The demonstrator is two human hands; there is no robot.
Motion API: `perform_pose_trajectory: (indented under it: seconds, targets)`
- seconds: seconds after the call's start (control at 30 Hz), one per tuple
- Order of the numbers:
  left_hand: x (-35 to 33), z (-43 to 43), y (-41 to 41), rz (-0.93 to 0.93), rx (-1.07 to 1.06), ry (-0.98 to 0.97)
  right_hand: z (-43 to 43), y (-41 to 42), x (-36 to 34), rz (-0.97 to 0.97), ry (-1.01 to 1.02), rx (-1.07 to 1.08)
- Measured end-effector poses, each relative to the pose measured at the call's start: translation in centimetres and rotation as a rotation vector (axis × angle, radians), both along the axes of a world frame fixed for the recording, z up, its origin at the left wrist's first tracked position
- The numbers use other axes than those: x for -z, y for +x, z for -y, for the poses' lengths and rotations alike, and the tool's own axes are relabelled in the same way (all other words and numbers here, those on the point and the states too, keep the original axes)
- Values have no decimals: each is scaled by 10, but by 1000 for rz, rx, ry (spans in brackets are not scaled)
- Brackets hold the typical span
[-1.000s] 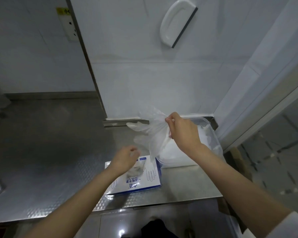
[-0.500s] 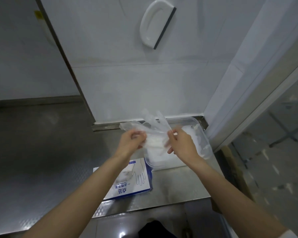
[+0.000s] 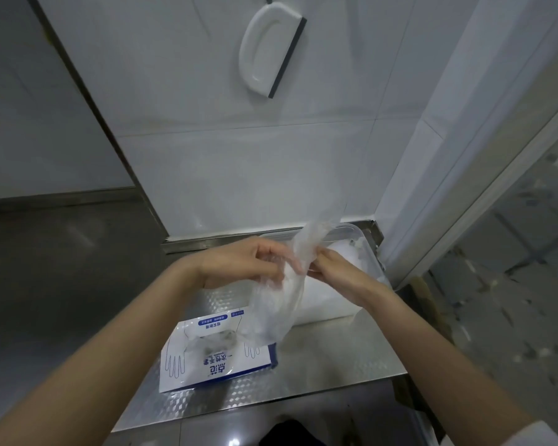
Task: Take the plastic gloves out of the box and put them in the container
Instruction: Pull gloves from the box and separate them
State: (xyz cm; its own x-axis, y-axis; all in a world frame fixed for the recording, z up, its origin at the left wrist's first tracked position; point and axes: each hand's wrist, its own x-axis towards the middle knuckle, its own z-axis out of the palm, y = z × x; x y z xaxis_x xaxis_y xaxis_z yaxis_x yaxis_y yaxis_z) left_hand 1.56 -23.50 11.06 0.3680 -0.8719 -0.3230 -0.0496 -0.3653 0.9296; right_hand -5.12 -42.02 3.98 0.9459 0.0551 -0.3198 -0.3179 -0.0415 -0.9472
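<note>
A thin clear plastic glove (image 3: 276,304) hangs between both hands, its top crumpled upward and its lower part dangling over the box. My left hand (image 3: 242,263) grips its left side with curled fingers. My right hand (image 3: 334,268) pinches it from the right. Both hands are above the near left corner of the clear plastic container (image 3: 366,249), which holds a white heap of gloves. The white and blue glove box (image 3: 213,352) lies flat on the steel counter below, with more clear gloves showing in its opening.
The steel counter (image 3: 329,358) ends close in front of the box. A tiled wall stands right behind the container, with a white squeegee (image 3: 269,49) hanging on it. A door frame (image 3: 464,194) and a drop to the floor lie to the right.
My left hand left the box and took hold of the glove beside my right hand. The glove now hangs lower, over the box, and both hands are closer together.
</note>
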Motion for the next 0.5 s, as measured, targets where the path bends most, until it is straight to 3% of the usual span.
perform_pose_trajectory:
  seconds: [0.13,0.2,0.33,0.4,0.5]
  targets:
    - [4,-10,10,-100,-92,-14,-2,0,1,46,161,-28]
    - [14,-12,14,-138,-271,-23,1,3,2,98,193,33]
    - [41,-7,17,-214,-878,-36,11,11,4,150,46,207]
    - [51,-2,14,-404,-933,-58,14,13,5,194,-70,242]
    - [52,17,1,-342,-959,-26,18,16,8,246,-255,246]
